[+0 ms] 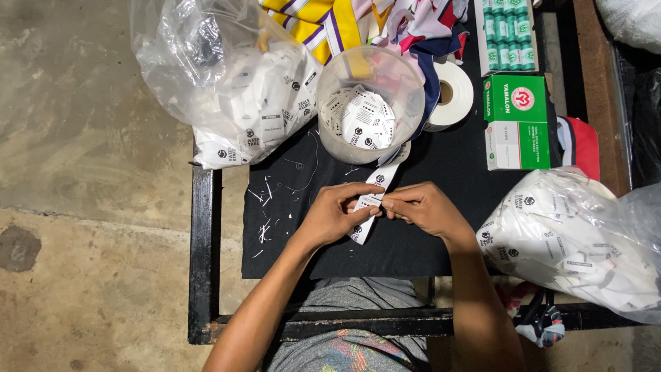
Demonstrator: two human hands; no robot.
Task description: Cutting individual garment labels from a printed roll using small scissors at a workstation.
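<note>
Forearms enter from the lower edge, over a grey-clad lap, and meet above a black cloth (413, 248) spread on a black-framed table (204, 262). Left hand (337, 213) and right hand (421, 209) face each other, fingertips pinched together on a white printed label strip (370, 200); both hands grasp it, thumbs and forefingers closed on its middle. The strip runs diagonally from just below the hands up toward a clear plastic tub (370, 103). Short white thread clippings (265, 213) lie scattered on the cloth left of the hands. At right, near the right forearm, a clear bag of white labels (578, 241) rests at the table's edge. Beyond the hands, the tub holds loose cut labels. Left of the tub sits a second clear bag of labels (234, 83), overhanging the table edge. Right of the tub lies a white tape roll (451, 96), then a green and white carton (520, 124). Farthest back, striped yellow, purple and white fabric (330, 24) is heaped.
</note>
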